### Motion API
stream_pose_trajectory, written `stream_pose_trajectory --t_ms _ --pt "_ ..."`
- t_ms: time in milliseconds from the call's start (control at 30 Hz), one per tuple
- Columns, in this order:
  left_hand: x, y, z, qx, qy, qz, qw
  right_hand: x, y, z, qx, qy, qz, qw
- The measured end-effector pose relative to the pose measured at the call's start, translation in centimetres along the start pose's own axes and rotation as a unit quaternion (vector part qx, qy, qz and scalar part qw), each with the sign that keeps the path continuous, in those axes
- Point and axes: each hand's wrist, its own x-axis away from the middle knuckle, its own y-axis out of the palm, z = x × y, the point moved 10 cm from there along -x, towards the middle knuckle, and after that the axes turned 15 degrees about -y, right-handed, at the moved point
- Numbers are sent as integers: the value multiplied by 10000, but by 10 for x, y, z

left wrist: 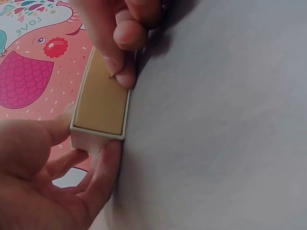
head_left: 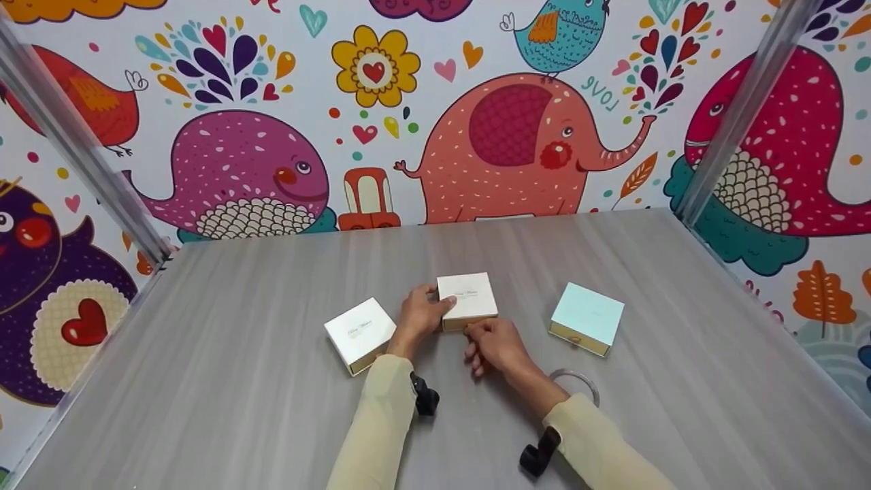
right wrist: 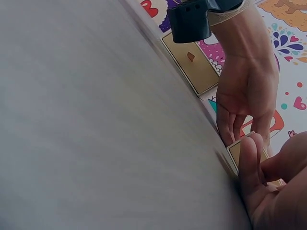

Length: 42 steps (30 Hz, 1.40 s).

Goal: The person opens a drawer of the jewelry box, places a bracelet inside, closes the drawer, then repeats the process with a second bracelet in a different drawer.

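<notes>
Head view: bright, even illumination; fine print soft. Left wrist view: dimmer; table (left wrist: 230,143) blurred beside the left hand (left wrist: 53,184); soft-edged shadow (left wrist: 157,46) adjoins the right hand (left wrist: 96,24). Right wrist view: table dim, grain smeared.

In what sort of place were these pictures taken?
Probably a small recording booth, though I cannot be certain: a cartoon-printed wall surrounds the plain gray table, metal posts stand at its far corners, and black devices are worn at both wrists.
</notes>
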Motion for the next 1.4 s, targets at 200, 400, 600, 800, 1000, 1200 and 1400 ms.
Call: stream_pose_trajectory --t_ms 200,400,600,800,1000,1200,1400 --pt "1 3 3 -92 122 61 9999 1 -2 2 64 -54 -8 10000" --pt "2 4 5 -130 114 122 9998 1 -3 3 14 -18 26 10000" --pt "6 3 7 -198 225 328 9990 4 0 1 -2 157 -200 9997" --pt "9 2 6 -377 200 521 9977 9 4 -8 235 274 -704 9969" --pt "13 3 8 -555 226 685 9958 12 -8 -14 472 183 -638 9967" --pt "19 -1 13 -643 294 887 9935 15 -34 -27 898 -119 -250 9956" --pt "26 -11 18 -580 313 1178 9908 19 -63 -49 1787 -515 87 9825"
